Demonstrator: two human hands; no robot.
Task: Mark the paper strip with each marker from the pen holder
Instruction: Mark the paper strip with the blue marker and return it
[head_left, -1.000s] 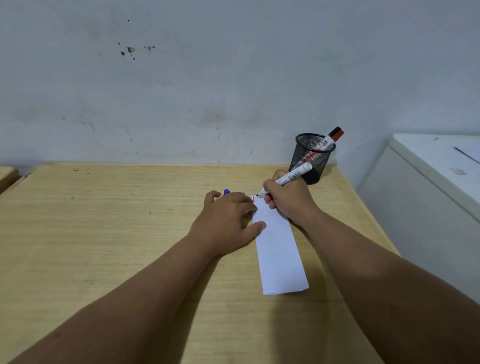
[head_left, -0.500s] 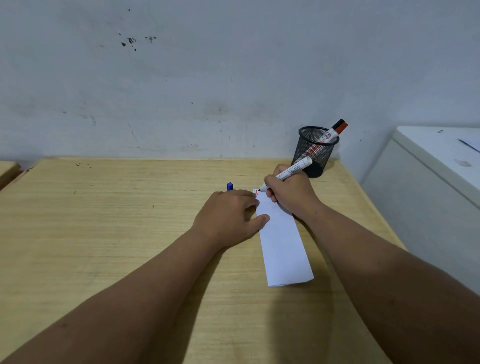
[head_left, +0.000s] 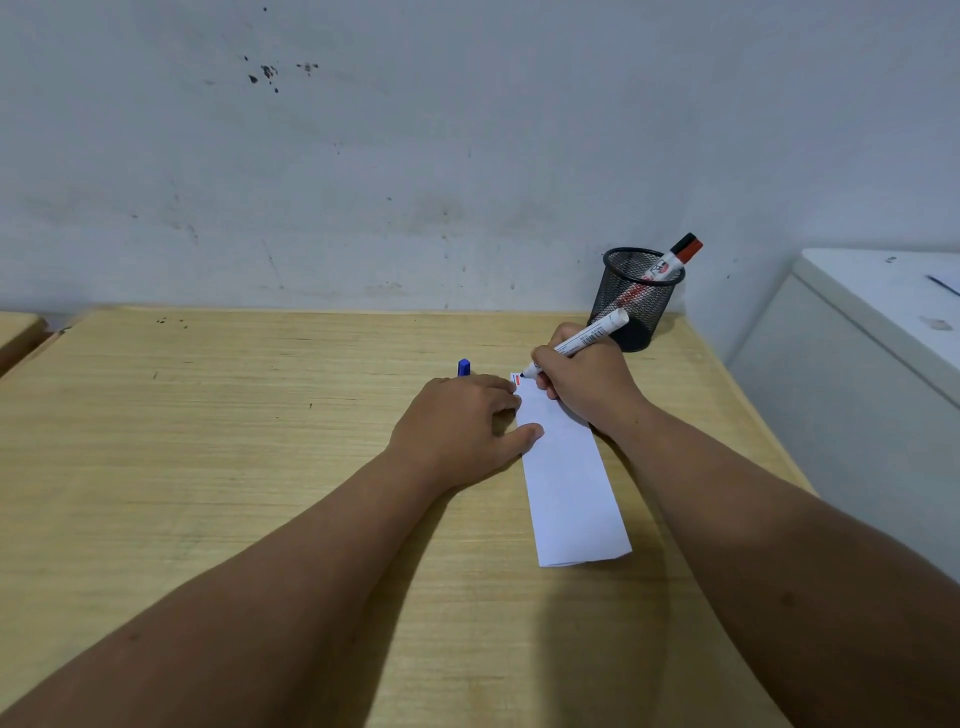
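Your right hand (head_left: 587, 382) is gripping white marker (head_left: 582, 340), tip still pressing far end of paper strip (head_left: 569, 478); little changing beyond the view shifting. Left hand (head_left: 462, 421) is pinning strip to surface (head_left: 208, 441), blue cap (head_left: 464, 367) poking from curled fingers. Red marker (head_left: 670, 262) is waiting in pen holder (head_left: 636, 296) beyond right hand.

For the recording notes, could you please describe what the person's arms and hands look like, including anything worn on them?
Both forearms are bare as far as the frame shows, with no sleeves in view. The left hand and right hand wear no gloves, and no ring, watch or bracelet is visible on the fingers or wrists that show. No tattoos or other markings can be seen.
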